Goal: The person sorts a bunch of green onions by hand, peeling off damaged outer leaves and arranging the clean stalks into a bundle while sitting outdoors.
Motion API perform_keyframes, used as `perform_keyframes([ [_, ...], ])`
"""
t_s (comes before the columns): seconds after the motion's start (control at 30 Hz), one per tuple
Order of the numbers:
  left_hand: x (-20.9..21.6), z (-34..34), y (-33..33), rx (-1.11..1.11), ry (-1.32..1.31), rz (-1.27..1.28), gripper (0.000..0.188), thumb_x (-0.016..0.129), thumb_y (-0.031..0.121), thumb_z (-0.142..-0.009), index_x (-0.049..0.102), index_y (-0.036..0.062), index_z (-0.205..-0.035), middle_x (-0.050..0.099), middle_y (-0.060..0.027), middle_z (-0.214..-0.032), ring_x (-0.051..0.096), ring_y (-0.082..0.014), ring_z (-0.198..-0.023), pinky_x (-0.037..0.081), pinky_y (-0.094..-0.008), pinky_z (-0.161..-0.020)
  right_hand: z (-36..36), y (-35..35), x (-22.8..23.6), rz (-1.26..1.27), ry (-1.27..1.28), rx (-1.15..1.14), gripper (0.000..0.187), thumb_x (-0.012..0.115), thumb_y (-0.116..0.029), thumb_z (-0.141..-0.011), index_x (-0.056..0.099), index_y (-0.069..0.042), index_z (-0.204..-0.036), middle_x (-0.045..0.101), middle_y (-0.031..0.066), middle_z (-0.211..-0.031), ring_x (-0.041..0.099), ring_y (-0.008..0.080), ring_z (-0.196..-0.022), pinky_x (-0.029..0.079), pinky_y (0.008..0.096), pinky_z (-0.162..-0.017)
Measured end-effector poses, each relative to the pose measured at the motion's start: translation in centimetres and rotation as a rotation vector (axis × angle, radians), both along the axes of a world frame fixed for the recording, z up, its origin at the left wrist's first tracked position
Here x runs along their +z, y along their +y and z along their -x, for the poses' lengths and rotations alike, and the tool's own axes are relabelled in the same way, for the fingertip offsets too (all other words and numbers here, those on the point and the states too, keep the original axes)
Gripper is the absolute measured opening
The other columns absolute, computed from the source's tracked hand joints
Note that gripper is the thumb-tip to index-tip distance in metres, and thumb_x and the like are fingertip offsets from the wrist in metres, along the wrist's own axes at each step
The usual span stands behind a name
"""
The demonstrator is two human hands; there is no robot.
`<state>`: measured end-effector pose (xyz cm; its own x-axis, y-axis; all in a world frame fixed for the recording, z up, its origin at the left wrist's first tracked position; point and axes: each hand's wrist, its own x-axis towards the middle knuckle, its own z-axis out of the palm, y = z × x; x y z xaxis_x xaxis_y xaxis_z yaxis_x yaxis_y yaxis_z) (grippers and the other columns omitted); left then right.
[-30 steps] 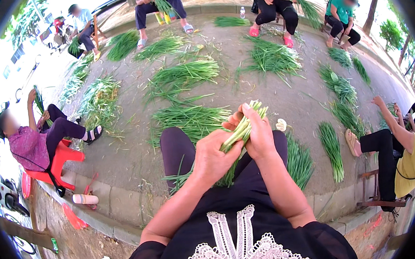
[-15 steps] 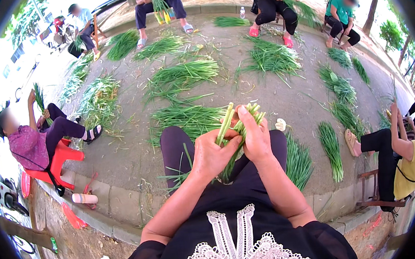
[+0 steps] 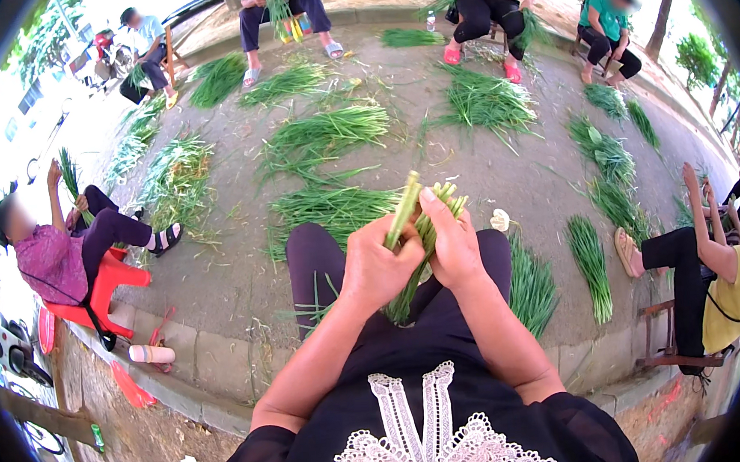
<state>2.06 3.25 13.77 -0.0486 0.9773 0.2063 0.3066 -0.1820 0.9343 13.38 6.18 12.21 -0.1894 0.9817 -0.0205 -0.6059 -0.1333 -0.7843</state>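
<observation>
Above my lap, my left hand (image 3: 381,260) is closed round a few pale-green chive stalks (image 3: 403,207), their cut-looking ends pointing up and away from me. Right beside it, my right hand (image 3: 454,240) grips a thicker bunch of chives (image 3: 407,299), thumb laid along the stalks. The bunch's ends stick out past my right fingers, and its green leaves hang down between my knees. Both hands nearly touch. On the ground beyond my knees lies a heap of loose chives (image 3: 326,213); another pile (image 3: 530,293) rests beside my right knee.
More chive piles (image 3: 329,135) are spread over the pavement, with a neat bundle (image 3: 591,267) at the right. Several people sit round the area, one on a red plastic stool (image 3: 113,292) at the left. A pale bottle (image 3: 151,354) lies on the kerb.
My left hand has closed further round its stalks, which have tilted slightly to the right. My right hand keeps its grip on the bunch, almost in place.
</observation>
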Motion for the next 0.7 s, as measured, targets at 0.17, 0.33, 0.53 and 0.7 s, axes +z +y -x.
perform_keyframes([
  [0.17,0.4,0.6,0.5,0.005,-0.159,0.013,0.007,0.058,0.006,-0.072,0.060,0.0003,-0.069,0.051,0.0045,-0.057,0.039,-0.0009,-0.050,0.031,-0.0192,-0.043,0.0,0.2,0.0,0.079,0.016,-0.014,0.026,0.053,-0.030,-0.087,0.056,-0.004,-0.090,0.057,0.0049,-0.080,0.055,0.0138,-0.073,0.044,0.0269,-0.064],
  [0.33,0.9,3.0,1.7,0.070,-0.293,0.076,0.008,0.058,0.007,-0.077,0.062,0.0010,-0.081,0.060,-0.0006,-0.065,0.041,-0.0004,-0.042,0.031,-0.0163,-0.038,-0.4,0.4,0.5,0.121,0.070,-0.021,0.023,0.053,-0.028,-0.087,0.056,-0.005,-0.089,0.058,0.0072,-0.080,0.060,0.0216,-0.074,0.048,0.0316,-0.067],
  [0.53,-1.1,4.6,1.9,-0.118,-0.077,0.165,0.027,0.053,0.028,-0.088,0.064,0.0025,-0.089,0.060,0.0008,-0.069,0.049,-0.0038,-0.059,0.040,-0.0213,-0.054,-0.4,0.4,1.4,0.189,0.237,0.071,0.021,0.052,-0.025,-0.087,0.056,-0.004,-0.090,0.058,0.0085,-0.079,0.061,0.0236,-0.072,0.052,0.0357,-0.064],
  [0.7,-2.4,4.0,0.8,-0.333,-0.167,0.195,0.038,0.041,0.032,-0.094,0.060,0.0007,-0.101,0.062,-0.0032,-0.084,0.056,-0.0070,-0.073,0.046,-0.0234,-0.063,-0.4,0.6,1.1,0.159,0.225,0.061,0.022,0.053,-0.025,-0.087,0.055,-0.003,-0.090,0.057,0.0092,-0.077,0.059,0.0228,-0.066,0.051,0.0348,-0.059],
])
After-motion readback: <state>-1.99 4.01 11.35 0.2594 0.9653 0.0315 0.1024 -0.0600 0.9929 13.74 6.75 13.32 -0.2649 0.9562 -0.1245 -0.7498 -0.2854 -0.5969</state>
